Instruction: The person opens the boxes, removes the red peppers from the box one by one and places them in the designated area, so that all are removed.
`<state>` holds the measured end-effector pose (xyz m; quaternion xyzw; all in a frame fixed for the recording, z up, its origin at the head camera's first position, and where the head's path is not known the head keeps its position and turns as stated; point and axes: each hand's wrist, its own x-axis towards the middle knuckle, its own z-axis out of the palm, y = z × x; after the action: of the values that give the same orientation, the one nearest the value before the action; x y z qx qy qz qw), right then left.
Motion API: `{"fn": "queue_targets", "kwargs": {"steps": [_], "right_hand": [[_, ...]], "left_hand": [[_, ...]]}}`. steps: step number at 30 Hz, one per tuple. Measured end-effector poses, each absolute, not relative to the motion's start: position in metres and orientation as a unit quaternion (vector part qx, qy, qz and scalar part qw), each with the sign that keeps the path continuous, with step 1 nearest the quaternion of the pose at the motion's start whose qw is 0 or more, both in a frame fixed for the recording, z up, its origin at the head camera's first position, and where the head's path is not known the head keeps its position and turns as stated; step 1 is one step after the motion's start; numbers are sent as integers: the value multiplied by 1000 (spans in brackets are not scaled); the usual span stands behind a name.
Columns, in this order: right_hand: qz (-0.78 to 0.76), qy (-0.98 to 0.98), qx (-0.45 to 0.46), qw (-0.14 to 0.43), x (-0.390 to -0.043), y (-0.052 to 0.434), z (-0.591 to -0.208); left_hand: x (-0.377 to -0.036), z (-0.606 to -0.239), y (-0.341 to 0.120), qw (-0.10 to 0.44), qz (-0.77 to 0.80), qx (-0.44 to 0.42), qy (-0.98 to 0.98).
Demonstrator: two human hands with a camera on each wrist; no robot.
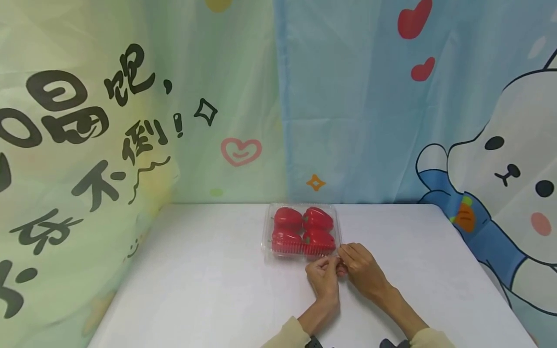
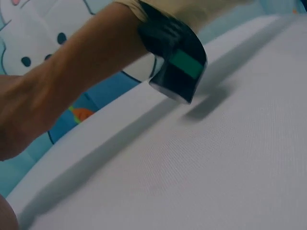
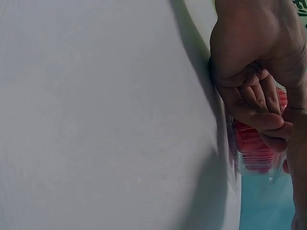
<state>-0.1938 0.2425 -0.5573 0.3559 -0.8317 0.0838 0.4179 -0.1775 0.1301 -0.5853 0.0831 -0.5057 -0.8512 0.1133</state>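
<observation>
Fingers (image 1: 337,261) of both my hands pinch the near right corner of the clear plastic box (image 1: 301,231).

My left hand (image 1: 324,276) and right hand (image 1: 363,270) meet at that corner, fingertips touching, thumbs and forefingers curled narrow onto the box's rim. From the right wrist view my left hand's fingers (image 3: 256,103) fold tight against the box wall, though the blur there leaves me unsure how much of the rim they hold. Just beyond my fingers the box sits on the white table (image 1: 209,280), lid down, with four red peppers (image 1: 303,229) packed two by two inside. Behind the box, well apart from my fingers, hangs a cartoon cloth backdrop (image 1: 130,106).
</observation>
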Motion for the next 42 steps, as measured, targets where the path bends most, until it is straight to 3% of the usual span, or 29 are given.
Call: {"fn": "queue_targets", "kwargs": {"steps": [13,26,32,42], "right_hand": [[105,-853,343,379,-185,248,-555],[64,-855,385,340,-192,262,-546],[-24,-843,410,348,-195,256,-541],[-94,-822,467,313,-205,254,-529]], "left_hand": [[-175,-587,129,95,-861,74,-495],[-176,-588,127,75,-860,53,-503],[-178,-591,125,96,-857,46,-505],[-182,-595,122,134,-843,32,-521]]}}
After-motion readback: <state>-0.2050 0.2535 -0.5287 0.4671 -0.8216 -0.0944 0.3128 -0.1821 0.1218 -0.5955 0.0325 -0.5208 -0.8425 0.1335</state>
